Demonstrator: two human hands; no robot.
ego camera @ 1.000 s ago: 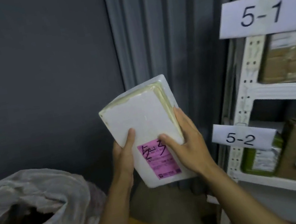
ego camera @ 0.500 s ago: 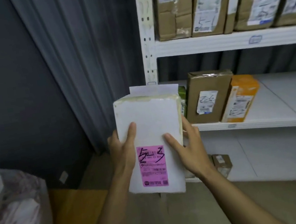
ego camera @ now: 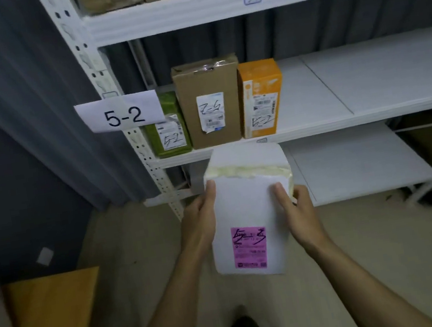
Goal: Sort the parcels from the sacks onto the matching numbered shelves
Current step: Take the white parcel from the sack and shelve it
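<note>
Both hands, left hand [ego camera: 200, 222] and right hand [ego camera: 298, 209], grip a white parcel [ego camera: 247, 209]; its pink label [ego camera: 249, 247] scrawl is hard to read.

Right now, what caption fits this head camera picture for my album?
Left hand and right hand hold a pink-labelled white parcel before the 5-2 shelf.
</note>
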